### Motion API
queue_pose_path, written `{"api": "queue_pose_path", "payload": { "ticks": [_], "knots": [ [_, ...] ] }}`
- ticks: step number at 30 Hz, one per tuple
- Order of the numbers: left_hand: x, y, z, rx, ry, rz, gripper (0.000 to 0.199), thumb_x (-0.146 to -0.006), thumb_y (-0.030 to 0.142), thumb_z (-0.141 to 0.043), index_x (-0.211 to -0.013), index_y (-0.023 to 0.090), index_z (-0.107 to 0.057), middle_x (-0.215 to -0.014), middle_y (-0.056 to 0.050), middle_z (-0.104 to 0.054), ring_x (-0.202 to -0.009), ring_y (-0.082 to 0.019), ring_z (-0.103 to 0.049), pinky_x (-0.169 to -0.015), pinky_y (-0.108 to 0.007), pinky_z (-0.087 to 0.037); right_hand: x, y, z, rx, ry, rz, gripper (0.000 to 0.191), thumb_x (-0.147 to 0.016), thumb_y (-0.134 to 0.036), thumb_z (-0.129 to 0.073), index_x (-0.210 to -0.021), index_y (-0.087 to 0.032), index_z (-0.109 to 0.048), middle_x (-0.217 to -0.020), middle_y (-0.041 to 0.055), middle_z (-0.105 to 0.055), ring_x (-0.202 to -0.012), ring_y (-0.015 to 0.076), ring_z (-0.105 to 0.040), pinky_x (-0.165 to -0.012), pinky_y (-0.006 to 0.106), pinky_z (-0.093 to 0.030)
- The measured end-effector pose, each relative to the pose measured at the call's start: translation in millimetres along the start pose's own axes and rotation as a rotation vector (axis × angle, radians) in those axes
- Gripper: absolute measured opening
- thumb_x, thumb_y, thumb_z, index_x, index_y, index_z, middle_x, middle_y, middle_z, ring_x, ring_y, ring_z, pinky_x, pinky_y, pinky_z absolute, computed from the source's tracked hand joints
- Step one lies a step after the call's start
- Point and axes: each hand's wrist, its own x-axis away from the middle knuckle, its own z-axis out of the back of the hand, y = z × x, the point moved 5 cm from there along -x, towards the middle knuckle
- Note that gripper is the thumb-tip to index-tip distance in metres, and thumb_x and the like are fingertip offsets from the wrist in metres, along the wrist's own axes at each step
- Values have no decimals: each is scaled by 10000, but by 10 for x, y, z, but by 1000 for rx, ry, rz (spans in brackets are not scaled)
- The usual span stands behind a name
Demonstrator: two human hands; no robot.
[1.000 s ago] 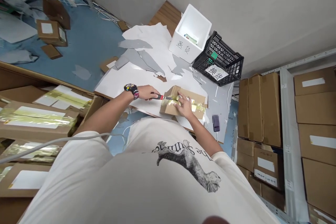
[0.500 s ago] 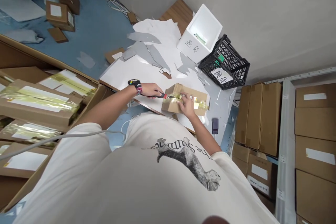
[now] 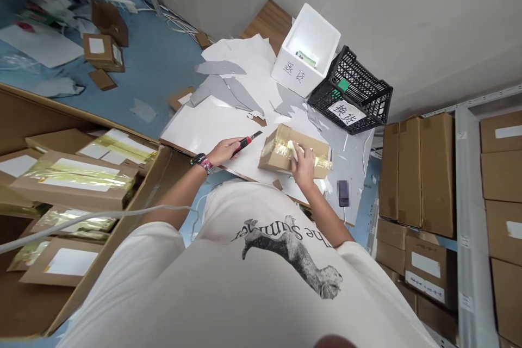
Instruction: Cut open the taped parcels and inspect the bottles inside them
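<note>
A cardboard box (image 3: pixel 277 157) with yellowish clear tape lies on the white-covered table (image 3: pixel 196 125) in front of me. My right hand, seen at the right, is my left or right by side: my left hand (image 3: pixel 225 150) is wrapped round a red and black utility knife (image 3: pixel 244 143), its blade out and pointing up to the right, apart from the box. On top of the box, my right hand (image 3: pixel 304 163) pinches a crumpled strip of tape and label (image 3: pixel 293 148).
A white foam box (image 3: pixel 297 73) and a black crate (image 3: pixel 354 92) stand at the table's back right. A phone (image 3: pixel 343 193) lies at the right edge. Left is a large carton (image 3: pixel 149 190) of parcels; shelves (image 3: pixel 465 201) of boxes stand right.
The knife has moved left, off the box, and its blade is in full view. My right hand has closed on the tape, which is now bunched up. The view has shifted slightly.
</note>
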Motion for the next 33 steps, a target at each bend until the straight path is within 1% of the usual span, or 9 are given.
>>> {"api": "queue_pose_path", "payload": {
  "ticks": [3, 7, 9, 11, 14, 17, 21, 27, 33],
  "knots": [
    [117, -61, -28, 73, 80, 37, 822, -1025, 641, -616, -1685, 155, -678, -1023, -87, -809, -743, -157, -670, -688, -271, -583, -93, 179, -187, -25, -86, -99, 780, -1118, -401, -473, -1882, -340, -331, -1913, 144, -352, -1785, 448, -272, -1390, 831, -221],
    [252, 77, -118, -59, 87, -76, 779, -1048, 668, -597, -1624, 164, -740, -1182, -113, -834, -853, -181, -708, -835, -323, -623, -449, 439, -408, -82, -237, -119, 1071, -987, -612, -777, -1897, -347, -279, -1994, 153, -108, -1830, 533, -48, -1348, 932, -141],
    [300, 202, -123, -181, 101, -179, 696, -1081, 626, -564, -1567, 180, -788, -1275, -125, -831, -990, -222, -746, -949, -355, -622, -661, 516, -442, -89, -266, -103, 1222, -878, -657, -926, -1885, -343, -311, -1990, 180, -89, -1826, 553, -17, -1359, 921, -125],
    [339, 336, -122, -309, 97, -285, 629, -1099, 574, -552, -1533, 200, -812, -1301, -125, -823, -1100, -255, -757, -1026, -374, -603, -832, 546, -433, -84, -260, -103, 1271, -821, -697, -985, -1867, -337, -360, -1963, 210, -190, -1823, 553, -63, -1376, 900, -126],
    [371, 485, -145, -481, 47, -379, 568, -1086, 519, -593, -1529, 244, -817, -1260, -105, -812, -1095, -263, -759, -1027, -376, -589, -916, 508, -381, -53, -227, -96, 1156, -882, -706, -955, -1842, -324, -436, -1886, 230, -385, -1794, 563, -206, -1378, 907, -142],
    [355, 541, -212, -595, -12, -412, 539, -1081, 497, -614, -1545, 304, -810, -1235, -86, -800, -1096, -267, -754, -989, -364, -585, -805, 409, -322, -7, -155, -19, 933, -1028, -643, -830, -1816, -271, -495, -1900, 239, -378, -1770, 588, -256, -1368, 923, -133],
    [250, 512, -348, -720, -33, -444, 505, -1094, 439, -614, -1549, 340, -807, -1202, -95, -786, -1118, -289, -728, -1013, -386, -581, -631, 318, -325, -30, -101, 95, 685, -1183, -575, -550, -1761, -208, -570, -1868, 225, -454, -1765, 492, -335, -1430, 785, -195],
    [78, 498, -499, -908, -31, -442, 503, -1150, 417, -561, -1610, 352, -755, -1289, -136, -760, -1169, -324, -670, -976, -427, -574, -652, 318, -351, -53, -98, 84, 630, -1217, -526, -412, -1698, -199, -654, -1793, 212, -569, -1672, 444, -492, -1408, 701, -302],
    [-27, 628, -419, -1023, -66, -466, 518, -1177, 417, -497, -1636, 359, -729, -1321, -157, -759, -1180, -347, -646, -871, -439, -561, -663, 280, -322, -65, -83, 60, 598, -1215, -519, -413, -1651, -231, -704, -1758, 186, -617, -1630, 430, -540, -1381, 694, -342]
  ]
}}
